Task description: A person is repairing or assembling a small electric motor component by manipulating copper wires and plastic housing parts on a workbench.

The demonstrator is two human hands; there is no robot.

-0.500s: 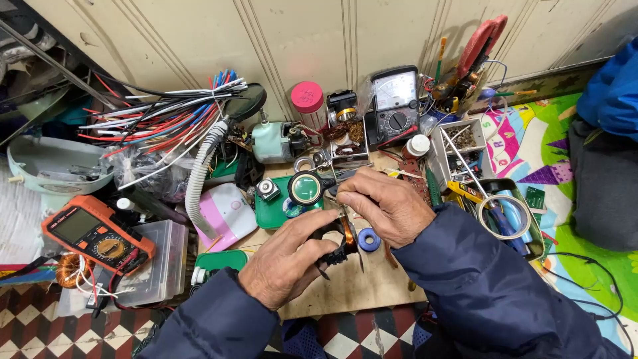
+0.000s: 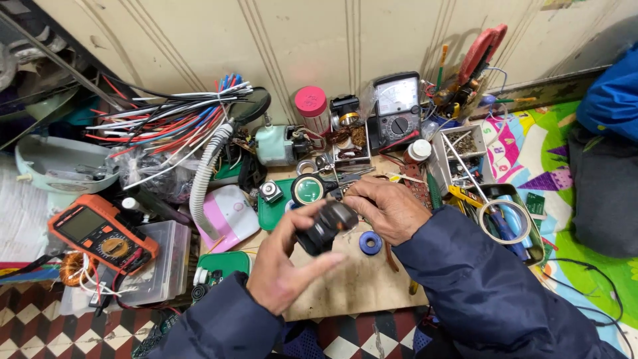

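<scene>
Nearest the camera, the left hand point(image 2: 282, 266) is raised above a bare wooden board point(image 2: 359, 282), palm toward the viewer, thumb and fingers curled around the lower end of a small black cylindrical part point(image 2: 325, 227). The part is lifted clear of the board. Its long axis runs on a slant, from low on the left-hand side up toward the right hand, so the upper end points up and to the right, away from the wearer. The right hand point(image 2: 385, 209) meets it there, fingers bent down and pinched on that upper end, where a speck of orange shows. Both hands are narrowly closed on the same part; both sleeves are dark blue.

Just beyond the right hand's palm, on the board, lies a small blue spool point(image 2: 370, 242). Left of the left hand sits a green tray point(image 2: 222, 264), and farther left an orange multimeter point(image 2: 103, 233) resting on a clear plastic box point(image 2: 163, 266).

Just past the fingertips of both hands stands a round green-faced tin point(image 2: 308, 191). To the right of the right hand a roll of pale tape point(image 2: 505, 221) lies in a crowded parts tray.

Farther off, against the wall, are a pink-capped jar point(image 2: 312, 106), a dark analogue meter point(image 2: 397, 113), and, well to the left, a bundle of red, white and blue wires point(image 2: 173, 119).
</scene>
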